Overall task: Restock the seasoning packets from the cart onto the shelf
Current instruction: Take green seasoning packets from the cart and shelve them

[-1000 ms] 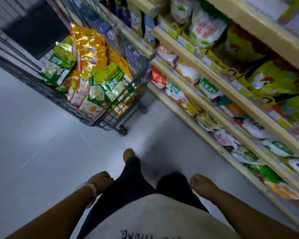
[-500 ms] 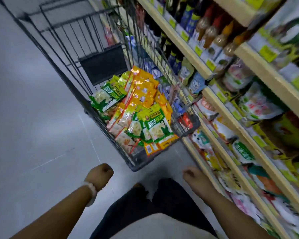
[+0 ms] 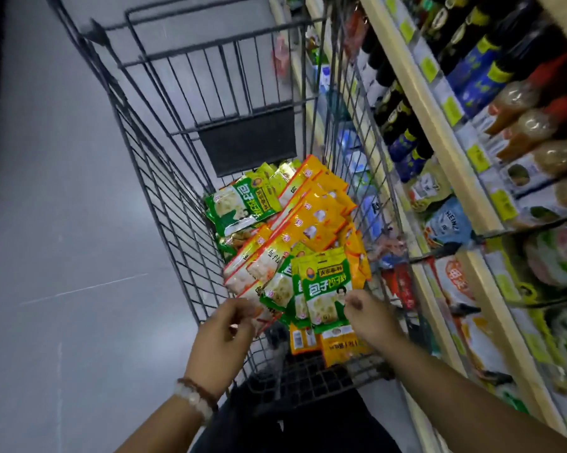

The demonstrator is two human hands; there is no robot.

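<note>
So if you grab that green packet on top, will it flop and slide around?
Probably a bit floppy: the green packet is a thin flat pouch, so it should bend from one edge. Its shiny film looks slippery, and it leans loosely on the orange packets, so neighbours may slide. It is likely light. The right hand is right beside it.

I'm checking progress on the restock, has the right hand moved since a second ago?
Yes. The right hand has come up and forward from beside the person's leg to the near end of the cart, where it now touches a green seasoning packet.
</note>
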